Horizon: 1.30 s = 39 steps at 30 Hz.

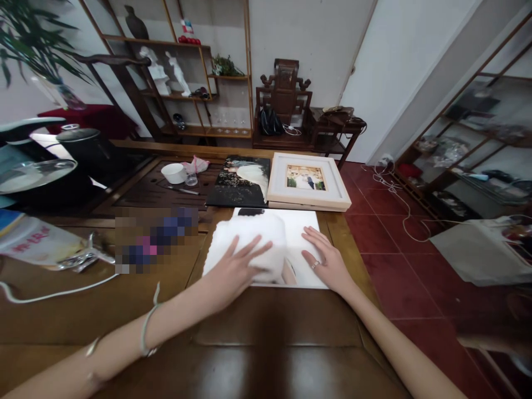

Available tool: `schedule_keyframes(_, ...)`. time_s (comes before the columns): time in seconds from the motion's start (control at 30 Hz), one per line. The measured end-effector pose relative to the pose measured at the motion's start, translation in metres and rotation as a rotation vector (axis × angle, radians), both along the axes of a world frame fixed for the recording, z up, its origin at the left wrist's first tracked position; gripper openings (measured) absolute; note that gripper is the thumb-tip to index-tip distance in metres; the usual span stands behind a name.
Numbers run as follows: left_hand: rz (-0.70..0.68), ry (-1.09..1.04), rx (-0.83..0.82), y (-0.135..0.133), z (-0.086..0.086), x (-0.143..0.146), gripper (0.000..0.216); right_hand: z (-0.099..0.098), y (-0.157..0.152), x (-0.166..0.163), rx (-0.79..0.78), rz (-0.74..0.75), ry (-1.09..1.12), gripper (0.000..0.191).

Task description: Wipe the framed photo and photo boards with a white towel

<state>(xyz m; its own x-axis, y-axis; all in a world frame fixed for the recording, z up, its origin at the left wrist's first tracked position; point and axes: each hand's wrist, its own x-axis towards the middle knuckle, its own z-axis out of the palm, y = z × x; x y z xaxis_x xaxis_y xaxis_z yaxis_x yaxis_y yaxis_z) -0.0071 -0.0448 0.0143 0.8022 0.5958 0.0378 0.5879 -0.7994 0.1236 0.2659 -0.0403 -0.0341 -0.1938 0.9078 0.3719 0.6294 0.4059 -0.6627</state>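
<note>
My left hand lies with spread fingers on a white cloth. Under the cloth is a white photo panel with a dark patch at its top edge; the cloth hides much of its picture. My right hand, wearing a ring, rests with its fingers stretched along the panel's right side. Just behind the panel lie a dark picture with a white gown on it and a light wooden frame holding a photo.
At the left stand a dark pot and a glass-lidded pan, with a printed bag and a white cable in front. A white cup sits on the tea tray. The table edge drops to red floor at right.
</note>
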Motion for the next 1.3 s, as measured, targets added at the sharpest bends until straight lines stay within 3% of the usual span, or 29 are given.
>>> schedule_keyframes(0.13,0.109,0.013,0.053,0.048,-0.001,0.003,0.043,-0.001,0.001,0.001,0.009,0.004,0.010,0.037)
schedule_keyframes(0.23,0.146,-0.002,0.046,0.058,-0.003,0.004,0.043,-0.001,0.001,0.002,0.016,0.010,0.014,0.037)
schedule_keyframes(0.4,0.074,0.051,0.024,0.018,-0.004,0.005,0.045,-0.001,0.001,0.002,0.007,0.003,0.008,0.037)
schedule_keyframes(0.6,-0.086,0.000,0.017,-0.038,-0.010,0.010,0.020,-0.001,0.001,0.001,0.006,0.000,0.003,0.037)
schedule_keyframes(0.73,-0.081,0.025,0.015,-0.029,-0.006,0.016,0.030,0.001,0.001,0.001,0.001,-0.001,-0.007,0.037)
schedule_keyframes(0.9,0.008,0.053,0.106,0.021,-0.006,0.029,0.045,0.000,0.001,0.001,0.009,0.003,0.013,0.037)
schedule_keyframes(1.07,0.042,0.033,0.189,0.058,-0.018,0.045,0.039,0.001,0.001,0.001,0.024,0.012,0.016,0.037)
schedule_keyframes(1.17,0.071,0.035,0.203,0.051,-0.018,0.052,0.038,0.001,0.002,0.001,0.016,0.014,0.011,0.037)
schedule_keyframes(1.3,0.061,0.110,0.171,0.005,-0.010,0.056,0.040,0.002,0.001,0.002,-0.011,0.004,0.009,0.034)
